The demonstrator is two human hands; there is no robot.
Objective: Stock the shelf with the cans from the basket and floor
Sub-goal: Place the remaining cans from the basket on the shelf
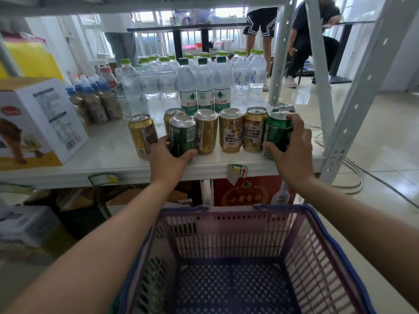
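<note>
A row of gold and green cans stands near the front edge of the white shelf [108, 152]. My left hand [169, 158] is wrapped around the base of a green can [182, 132] standing second from the left. My right hand [292, 148] grips another green can [277, 130] at the right end of the row. Between them stand several gold cans [230, 130], and one more gold can [141, 133] is at the far left. Behind the right green can another green can [283, 108] peeks out. The purple and blue basket [238, 223] below me shows no cans inside.
Water bottles [204, 85] and brown drink bottles [95, 98] fill the back of the shelf. A white box [43, 123] sits at the left. A grey shelf upright [367, 87] rises at the right. Boxes lie under the shelf. People stand behind, cables run on the floor.
</note>
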